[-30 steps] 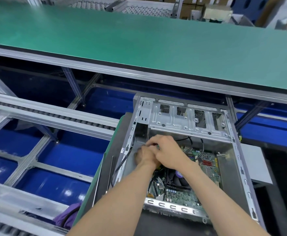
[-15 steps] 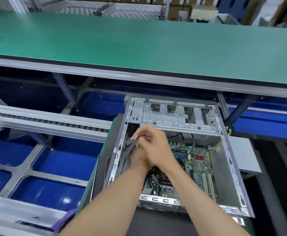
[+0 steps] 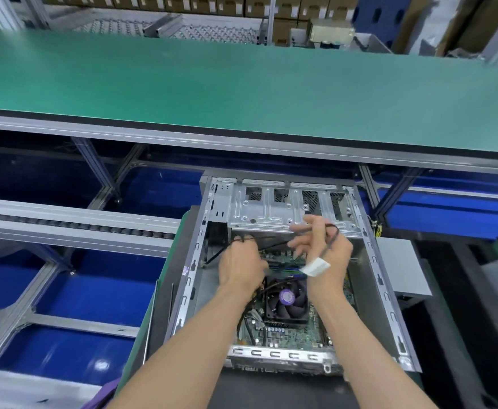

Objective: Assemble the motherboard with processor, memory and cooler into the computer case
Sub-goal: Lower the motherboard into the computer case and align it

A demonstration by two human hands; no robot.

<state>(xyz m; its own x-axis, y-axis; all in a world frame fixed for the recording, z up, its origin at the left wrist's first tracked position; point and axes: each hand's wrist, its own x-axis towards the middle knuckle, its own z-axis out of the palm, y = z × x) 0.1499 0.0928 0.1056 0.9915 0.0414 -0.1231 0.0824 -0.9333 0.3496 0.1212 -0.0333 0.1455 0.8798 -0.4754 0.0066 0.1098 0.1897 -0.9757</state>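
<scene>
At frame centre, 2 hands work above the open case: the right hand pinches a tagged cable clear of the cooler (likely for routing), while the left hand curls around dark wires.

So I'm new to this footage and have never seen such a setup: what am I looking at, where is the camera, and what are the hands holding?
There is no robot here. A person wears one wide-angle camera on the head, so you look forward and down along both bare forearms.

Below them lies an open computer case, a grey metal box with its side off. Inside sits the green motherboard, with a black cooler fan bearing a purple sticker.

The right hand is raised over the case and pinches a thin dark cable with a white tag on it. The left hand reaches into the case among dark wires; whether it grips one is hard to tell.

Beyond the case runs a long green worktable, and to the left a roller conveyor over a blue floor.
</scene>
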